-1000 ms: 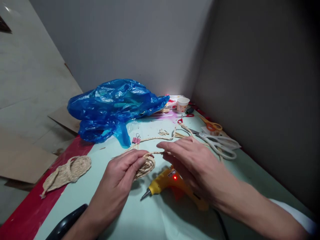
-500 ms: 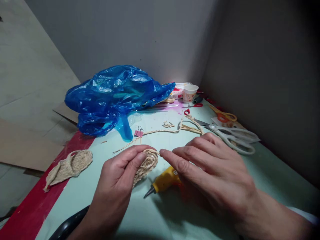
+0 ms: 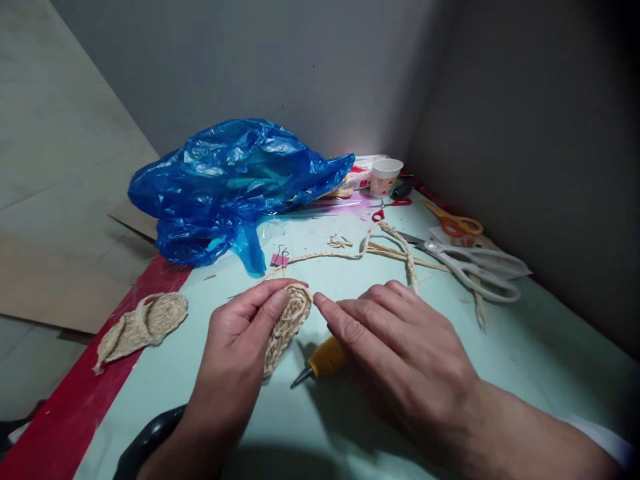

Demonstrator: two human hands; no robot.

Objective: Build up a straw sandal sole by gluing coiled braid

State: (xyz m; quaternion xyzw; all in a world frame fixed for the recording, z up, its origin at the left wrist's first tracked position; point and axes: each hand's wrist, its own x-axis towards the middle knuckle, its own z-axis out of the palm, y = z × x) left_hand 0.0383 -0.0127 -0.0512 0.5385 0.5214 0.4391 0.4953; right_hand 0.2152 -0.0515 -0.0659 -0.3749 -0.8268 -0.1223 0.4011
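While the head view takes in the whole pale green counter, entries run left to right. Far left, on the red strip of the counter edge, lies a finished woven straw sandal, well apart from both hands. Behind it sits a crumpled blue plastic bag, with a pink binder clip just in front of it, clipped on the braided straw cord.

Left hand: fingers closed around a small coiled straw sole, thumb pressed on its upper edge, holding it tilted just above the counter. Right hand: fingers loosely extended, index tip touching the top rim of the sole where the cord seems to join; it grips nothing that I can see.

Judgement: the step in hand looks like pressing the cord against the coil's edge to fix it. The next move would call for steady pressure at that seam, and a free hand for the yellow glue gun, whose nozzle lies just below the sole.

Right side: white scissors and orange scissors near the wall; a paper cup in the corner.

Hidden: the glue gun's body is under the right hand; the seam itself is covered by fingertips; the dark object at the bottom edge is cut off.
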